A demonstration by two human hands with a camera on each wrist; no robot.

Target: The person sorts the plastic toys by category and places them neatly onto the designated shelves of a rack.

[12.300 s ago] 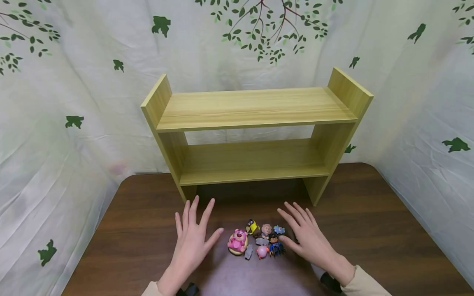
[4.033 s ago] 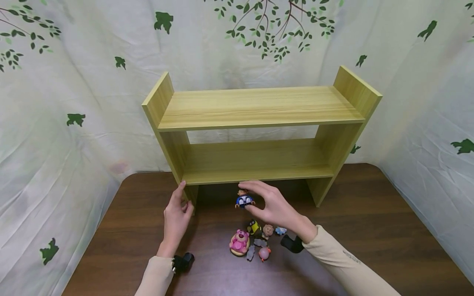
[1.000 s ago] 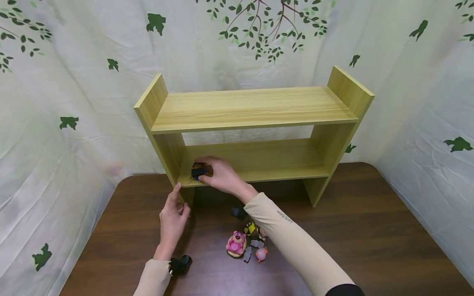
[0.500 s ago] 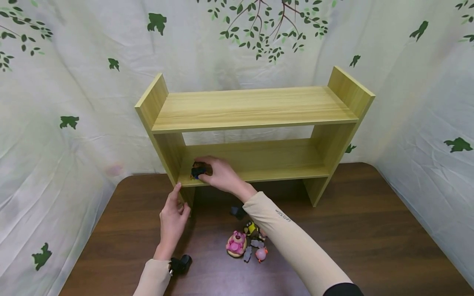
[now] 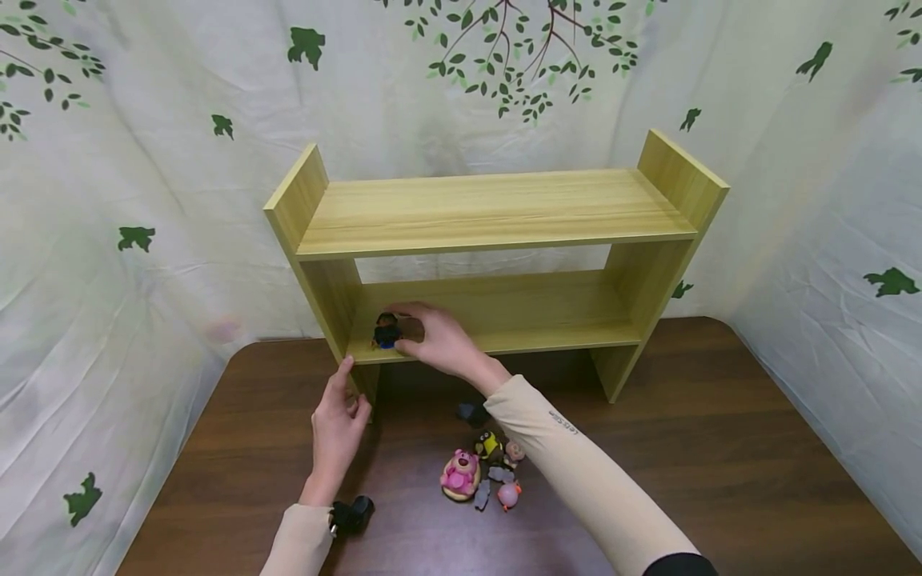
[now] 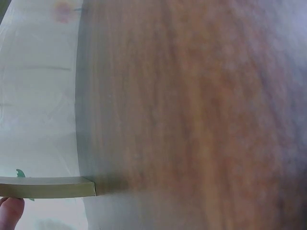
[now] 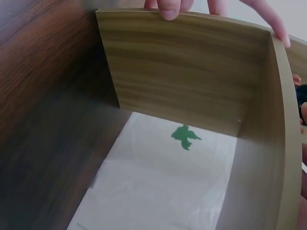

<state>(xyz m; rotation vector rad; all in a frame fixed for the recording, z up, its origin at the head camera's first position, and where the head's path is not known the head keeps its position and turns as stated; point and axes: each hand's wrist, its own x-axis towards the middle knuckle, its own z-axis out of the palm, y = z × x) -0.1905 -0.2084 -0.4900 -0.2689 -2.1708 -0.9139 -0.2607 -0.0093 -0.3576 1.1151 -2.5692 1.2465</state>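
A small dark-haired toy figurine point(image 5: 386, 330) in blue stands near the left end of the lower board of the wooden shelf point(image 5: 497, 210). My right hand point(image 5: 441, 342) is just right of it, thumb and fingers parted beside the figurine; any slight contact is hard to make out. In the right wrist view the figurine point(image 7: 301, 98) shows only at the right edge. My left hand point(image 5: 337, 416) grips the front edge of the shelf's left side panel point(image 7: 187, 62), index fingertip at the board's corner, thumb on the inner face.
On the brown table point(image 5: 216, 480) in front lie a pink bear figurine point(image 5: 459, 475), a yellow-and-dark figurine point(image 5: 490, 446), a pinkish figurine point(image 5: 514, 454), a round pink toy point(image 5: 508, 494) and small grey pieces point(image 5: 482, 494). The right sleeve point(image 5: 576, 456) crosses above. A leaf-patterned curtain point(image 5: 180, 176) hangs behind.
The right hand picked the figurine from the group and carried it to the lower board; just now its fingers loosened and drew slightly right. The left hand came to the shelf's side and stayed.
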